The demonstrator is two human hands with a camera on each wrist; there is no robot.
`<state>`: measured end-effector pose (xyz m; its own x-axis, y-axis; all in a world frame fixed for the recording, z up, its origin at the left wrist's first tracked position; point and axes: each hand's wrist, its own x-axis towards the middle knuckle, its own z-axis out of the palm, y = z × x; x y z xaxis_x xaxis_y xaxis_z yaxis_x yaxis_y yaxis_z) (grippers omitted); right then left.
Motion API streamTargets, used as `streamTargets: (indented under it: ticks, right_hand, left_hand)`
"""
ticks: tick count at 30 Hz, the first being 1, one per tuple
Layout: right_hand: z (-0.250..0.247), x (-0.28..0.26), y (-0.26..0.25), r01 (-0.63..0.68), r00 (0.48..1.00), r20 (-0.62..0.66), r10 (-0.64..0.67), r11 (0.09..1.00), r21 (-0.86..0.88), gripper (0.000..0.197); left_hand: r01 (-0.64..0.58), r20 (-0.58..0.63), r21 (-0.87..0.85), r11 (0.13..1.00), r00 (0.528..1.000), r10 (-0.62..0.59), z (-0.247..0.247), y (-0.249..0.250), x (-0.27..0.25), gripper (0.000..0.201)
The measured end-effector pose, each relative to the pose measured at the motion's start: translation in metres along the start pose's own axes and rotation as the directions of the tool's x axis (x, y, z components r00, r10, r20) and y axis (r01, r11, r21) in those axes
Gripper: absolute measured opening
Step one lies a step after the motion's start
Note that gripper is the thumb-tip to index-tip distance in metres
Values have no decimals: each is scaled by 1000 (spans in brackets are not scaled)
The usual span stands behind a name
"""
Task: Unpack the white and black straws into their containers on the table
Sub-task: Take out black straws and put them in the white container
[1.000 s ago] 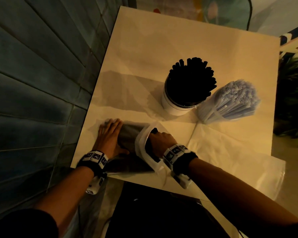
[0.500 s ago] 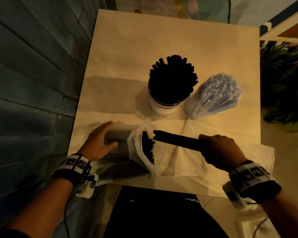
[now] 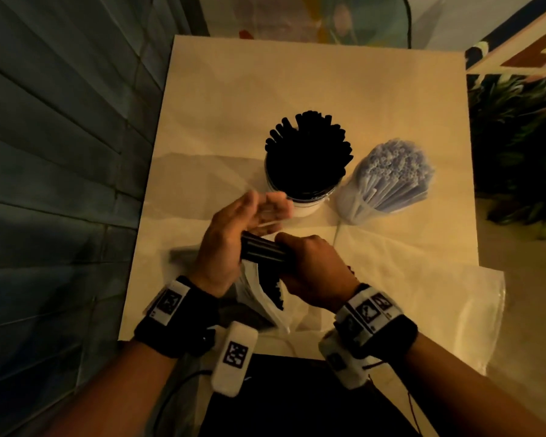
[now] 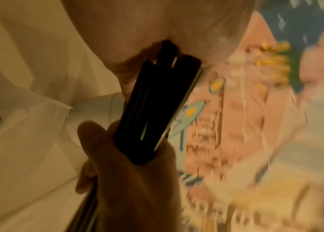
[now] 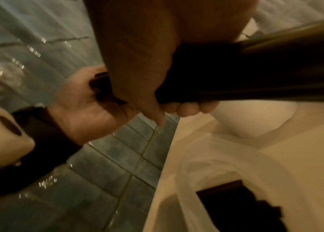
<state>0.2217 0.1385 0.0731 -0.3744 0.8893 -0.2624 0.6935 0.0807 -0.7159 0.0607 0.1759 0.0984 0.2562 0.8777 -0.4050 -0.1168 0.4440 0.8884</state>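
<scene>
1. the right hand (image 3: 312, 272) is curled tight round one bundle (image 3: 265, 252) of black straws, thumb on top, fingers wrapped below; the right wrist view shows the fingertips (image 5: 188, 109) closed under the bundle (image 5: 236, 75).
2. the left hand (image 3: 230, 238) stands with fingers fairly straight and palm facing the bundle's end; the straw tips press against that palm (image 4: 157, 31), and it grips nothing.
3. the bundle is held in the air, roughly level, between the two hands, above the near edge of the surface (image 3: 297, 89). its straws are too dark and close to count.
4. just under the hands lies one clear bag (image 3: 259, 298), mouth open, with more black straws (image 3: 273, 287) inside; number unclear.
5. a second flat clear bag (image 3: 438, 294) lies to the right, hanging over the surface edge.
6. further out stand two containers, just beside each other: one white cup (image 3: 303, 203) packed with upright black straws (image 3: 309, 152), and to its right one clear holder (image 3: 360, 203) packed with white straws (image 3: 394, 171), tilted right.
7. a blue-grey tiled wall (image 3: 60, 184) runs along the left.
</scene>
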Motion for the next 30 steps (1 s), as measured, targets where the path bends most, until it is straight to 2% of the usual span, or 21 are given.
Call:
streamTargets:
  ticks: [2,4,5,7,8,10,12,14,15,17,18,19,21,22,25,27,29,30]
  right_hand:
    - [-10,5,-9,66,989,-141,-37,975,210,11]
    - [-26,8,-23,190,953,-297,-50,865,465,15]
    - [-32,9,-31,240,940,-336,-50,798,553,15]
    - [-36,11,-45,302,930,-363,-64,698,650,11]
    - [-34,13,-50,323,924,-378,-63,659,679,14]
    - [-25,15,-54,341,914,-403,-42,618,709,18]
    - [-21,16,-52,326,911,-411,-3,617,717,19]
    - [-30,14,-44,336,891,-452,47,600,726,19]
    - [-36,12,-37,346,873,-482,69,607,715,20]
    - [-51,9,-20,360,826,-554,107,655,664,19]
    - [-57,8,-13,363,796,-591,130,680,637,19]
    - [-62,9,-5,361,768,-622,153,698,618,18]
    - [-73,14,6,359,720,-665,198,714,601,19]
    - [-79,18,8,371,695,-687,210,714,594,26]
    - [-93,34,9,414,645,-739,197,722,554,29]
    - [-99,46,7,422,623,-756,201,727,541,18]
    - [-100,58,9,433,618,-757,212,712,553,19]
    - [-100,64,8,447,622,-753,215,692,567,19]
  left_hand:
    - [48,-75,-147,988,995,-59,-9,-1,7,52]
    - [171,-108,-205,964,975,-196,-16,-7,11,52]
    - [246,-75,-223,943,961,-268,-19,-14,11,54]
    - [372,108,-301,878,928,-356,-18,-26,7,51]
    - [429,125,-364,827,902,-413,-12,-24,3,43]
    - [496,174,-338,799,868,-465,8,-15,-4,36]
    - [423,89,-332,843,904,-419,16,-23,-4,37]
    - [367,78,-303,879,929,-361,15,-26,5,36]
    - [317,48,-192,929,948,-314,12,-28,12,30]
    - [179,-99,58,982,980,-173,7,-27,27,21]
    - [96,-162,159,983,984,-69,2,-28,37,21]
    - [20,-176,240,971,984,23,-5,-30,46,32]
    - [-69,-122,375,925,985,123,-11,-34,60,69]
    - [-98,-92,446,890,984,154,-12,-36,65,85]
    - [-166,-18,575,801,976,216,-7,-38,79,118]
    - [-236,19,606,760,959,283,2,-32,87,124]
    - [-307,46,588,749,936,348,11,-30,92,118]
    - [-298,33,580,758,938,344,13,-29,96,114]
